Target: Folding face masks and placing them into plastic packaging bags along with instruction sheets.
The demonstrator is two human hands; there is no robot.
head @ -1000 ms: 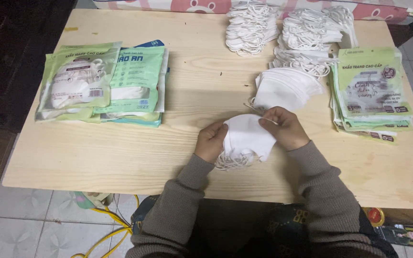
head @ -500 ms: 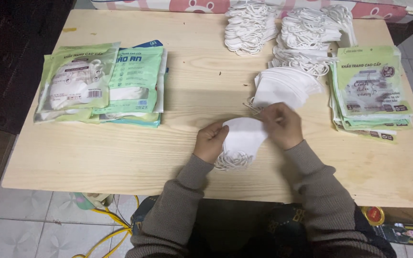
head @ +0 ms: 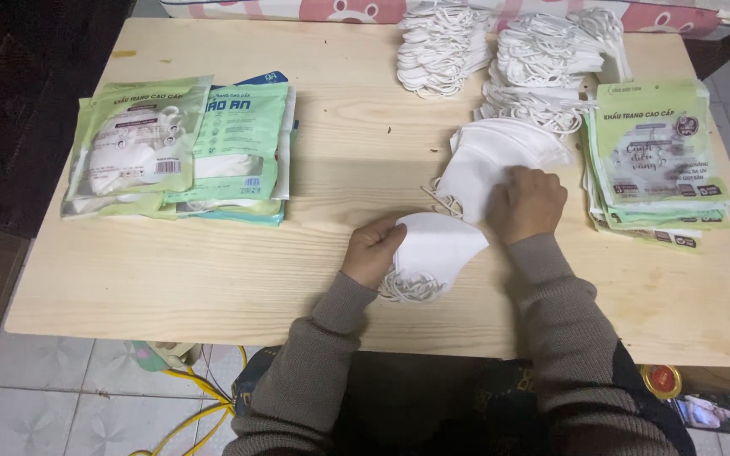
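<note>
Since before, my right hand [head: 527,203] left the folded white cloth mask [head: 433,249] my left hand [head: 373,252] pinches, resting open on the white mask stack [head: 492,160] just behind it.

Person's body, head view: both arms in long, ribbed-knit brown-grey sweater sleeves w/ snug cuffs at wrists. Left hand [head: 372,251] & right hand [head: 527,203] bare: no gloves, rings or watch visible. Dark garment over lap.

Matt, seemingly cloth masks [head: 437,249]; wood table [head: 213,270]
</note>
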